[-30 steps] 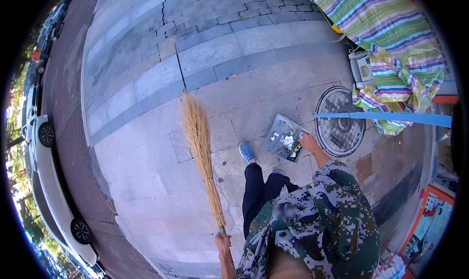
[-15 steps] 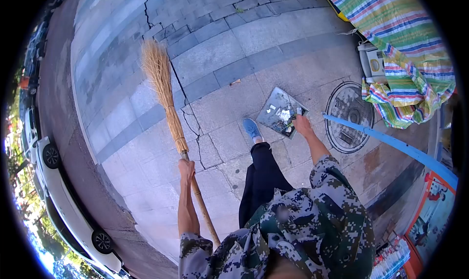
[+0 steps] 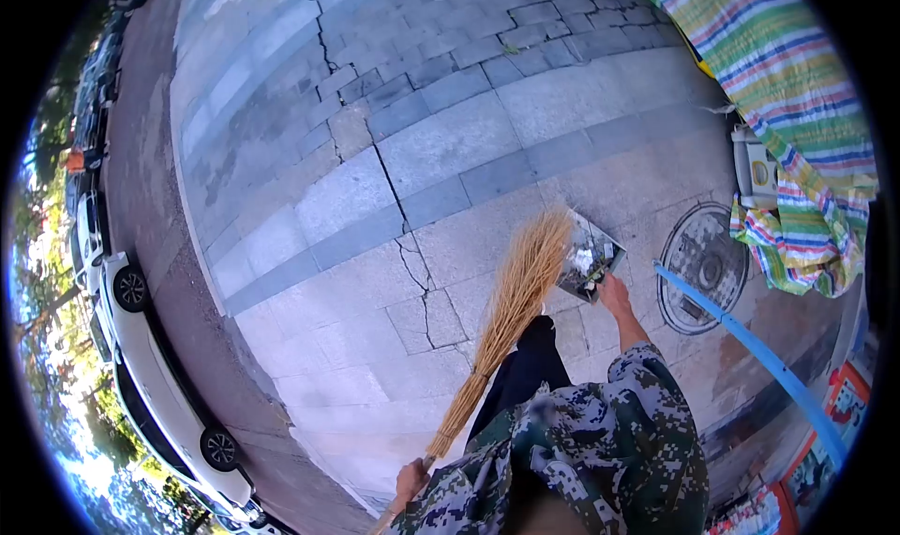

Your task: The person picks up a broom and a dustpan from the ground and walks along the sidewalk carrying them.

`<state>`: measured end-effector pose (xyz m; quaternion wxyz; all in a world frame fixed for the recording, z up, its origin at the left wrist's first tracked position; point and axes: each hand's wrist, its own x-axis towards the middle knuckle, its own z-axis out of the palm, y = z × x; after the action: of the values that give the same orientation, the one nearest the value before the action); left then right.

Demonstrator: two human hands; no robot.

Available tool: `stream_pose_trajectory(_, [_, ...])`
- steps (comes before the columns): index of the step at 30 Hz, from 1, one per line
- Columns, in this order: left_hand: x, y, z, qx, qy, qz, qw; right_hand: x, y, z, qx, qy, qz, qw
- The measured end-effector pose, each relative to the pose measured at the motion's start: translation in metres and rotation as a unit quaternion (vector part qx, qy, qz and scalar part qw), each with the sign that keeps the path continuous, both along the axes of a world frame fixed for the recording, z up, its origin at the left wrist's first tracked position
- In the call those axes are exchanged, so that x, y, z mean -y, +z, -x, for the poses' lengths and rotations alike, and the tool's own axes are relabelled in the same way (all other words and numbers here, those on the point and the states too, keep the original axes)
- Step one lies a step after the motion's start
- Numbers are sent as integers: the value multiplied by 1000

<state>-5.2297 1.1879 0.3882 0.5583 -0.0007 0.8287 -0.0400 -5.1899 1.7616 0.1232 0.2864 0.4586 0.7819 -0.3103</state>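
My left hand (image 3: 411, 480) is closed round the handle of a straw broom (image 3: 497, 333), low in the view. The broom slants up to the right, its bristle tips overlapping the left edge of a metal dustpan (image 3: 607, 237). My right hand (image 3: 614, 296) is closed at the near edge of the dustpan, where its handle is mostly hidden. Pale scraps of litter (image 3: 586, 258) and some dark and green bits lie in the pan. My dark-trousered leg is partly behind the broom.
A round manhole cover (image 3: 705, 268) lies right of the dustpan, with a blue strip (image 3: 750, 341) reaching over it. Striped plastic sheeting (image 3: 797, 94) hangs beside a pale box (image 3: 755, 169). Cracked paving (image 3: 412, 272) stretches ahead; a white car (image 3: 164, 385) stands on the left road.
The broom has swung from pointing forward on the left to the dustpan's left edge. My left hand has moved down and right. The dustpan stays in my right hand; the view has shifted.
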Motion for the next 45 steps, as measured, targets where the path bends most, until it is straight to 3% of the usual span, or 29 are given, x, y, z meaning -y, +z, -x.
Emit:
stream_pose_trajectory(2, [-5, 11, 7, -27, 15, 46, 998, -5, -6, -8, 18, 5, -2, 1000])
stream_pose_trajectory(7, [-17, -21, -6, -78, 123, -13, 989, -27, -4, -6, -26, 55, -48, 997])
stream_pose_trajectory(9, [-49, -43, -1, -138, 186, -53, 971, -43, -7, 11, -1, 29, -15, 999])
stream_pose_trajectory(12, [-87, -74, 15, -198, 275, -126, 932, -52, 57, 68, 3, 5, 9, 1000])
stream_pose_trajectory(15, [-116, -102, 43, -183, 327, -107, 921, -83, 11, 73, -24, 79, -72, 994])
stream_pose_trajectory(18, [-140, -123, 93, -170, 367, -93, 910, -110, 27, 131, -49, 119, -100, 987])
stream_pose_trajectory(23, [-160, -137, 167, -153, 417, -81, 892, -133, 61, 223, -72, 94, -96, 988])
stream_pose_trajectory(28, [-166, -141, 223, -161, 455, -152, 863, -150, 88, 298, -104, 132, -111, 980])
stream_pose_trajectory(30, [-180, -117, 247, -86, 634, -161, 751, -147, 97, 333, -109, 143, -112, 977])
stream_pose_trajectory(31, [-184, -119, 249, -77, 631, -167, 754, -151, 88, 347, -130, 171, -131, 968])
stream_pose_trajectory(33, [-191, -127, 253, -91, 698, -169, 690, -160, 85, 385, -125, 189, -135, 965])
stream_pose_trajectory(38, [-209, -95, 265, -118, 753, -155, 628, -147, 93, 500, -70, 271, -90, 956])
stream_pose_trajectory(40, [-217, -87, 292, -153, 745, -147, 632, -134, 77, 552, -57, 328, -73, 940])
stream_pose_trajectory(42, [-291, -111, 310, -172, 755, -103, 624, -181, 25, 596, -47, 377, -45, 924])
stream_pose_trajectory(45, [-318, -135, 303, -152, 707, -98, 684, -177, 8, 609, -116, 420, -81, 896])
